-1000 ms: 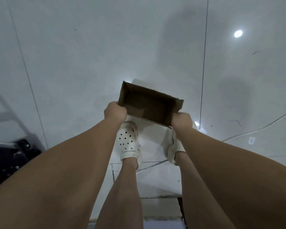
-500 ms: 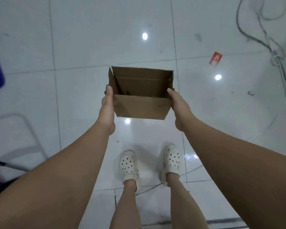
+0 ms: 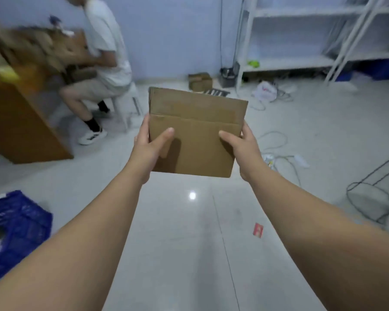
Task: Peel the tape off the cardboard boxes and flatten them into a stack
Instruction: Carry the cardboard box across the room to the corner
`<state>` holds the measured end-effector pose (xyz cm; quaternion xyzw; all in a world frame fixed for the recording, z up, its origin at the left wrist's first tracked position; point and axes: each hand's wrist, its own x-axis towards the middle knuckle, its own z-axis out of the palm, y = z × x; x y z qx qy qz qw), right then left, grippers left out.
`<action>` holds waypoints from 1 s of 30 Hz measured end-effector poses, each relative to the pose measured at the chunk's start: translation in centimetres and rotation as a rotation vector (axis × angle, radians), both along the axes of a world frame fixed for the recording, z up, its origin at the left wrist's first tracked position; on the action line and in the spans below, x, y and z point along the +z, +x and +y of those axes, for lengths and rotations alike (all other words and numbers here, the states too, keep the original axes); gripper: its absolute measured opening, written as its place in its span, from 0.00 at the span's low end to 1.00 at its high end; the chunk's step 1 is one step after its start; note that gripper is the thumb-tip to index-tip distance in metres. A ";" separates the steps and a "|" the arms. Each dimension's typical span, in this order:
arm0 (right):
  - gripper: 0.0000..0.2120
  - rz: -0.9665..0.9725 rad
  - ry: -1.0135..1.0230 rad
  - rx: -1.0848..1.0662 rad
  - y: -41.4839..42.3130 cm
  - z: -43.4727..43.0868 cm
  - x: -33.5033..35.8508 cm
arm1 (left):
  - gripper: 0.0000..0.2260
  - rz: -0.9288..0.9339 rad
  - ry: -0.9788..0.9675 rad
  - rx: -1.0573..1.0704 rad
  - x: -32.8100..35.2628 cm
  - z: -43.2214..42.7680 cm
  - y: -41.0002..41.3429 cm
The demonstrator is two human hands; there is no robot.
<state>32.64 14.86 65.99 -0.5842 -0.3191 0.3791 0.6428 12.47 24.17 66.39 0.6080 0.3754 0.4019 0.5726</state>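
holding a cardboard box [image 3: 195, 135] up in the air between them, the left hand [image 3: 147, 145] and the right hand [image 3: 245, 145] each grip one side edge, thumbs pressed on its broad near face and fingers hidden behind it. beyond the left hand a seated person [image 3: 106, 52] faces a wooden desk [image 3: 16, 122], while beyond the right hand stands white shelving [image 3: 301, 61], with a small carton [image 3: 200, 81] on the floor past the box. a red scrap [image 3: 258, 230] lies beneath the right forearm and a blue crate [image 3: 20, 221] sits outside the left forearm.

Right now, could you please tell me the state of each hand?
Left hand: holding the cardboard box by its left edge.
Right hand: holding the same box by its right edge.
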 end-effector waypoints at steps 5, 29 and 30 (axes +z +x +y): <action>0.19 -0.013 0.168 -0.043 0.2 0.8 14.9 | 0.26 -0.121 0.208 -0.024 15.9 0.7 0.7; 0.21 -0.164 0.419 -0.111 -5.4 0.9 40.1 | 0.17 -0.257 0.376 0.020 38.8 0.9 -5.0; 0.20 -0.163 0.421 -0.109 -5.6 1.1 39.9 | 0.16 -0.265 0.362 0.017 38.6 1.1 -5.1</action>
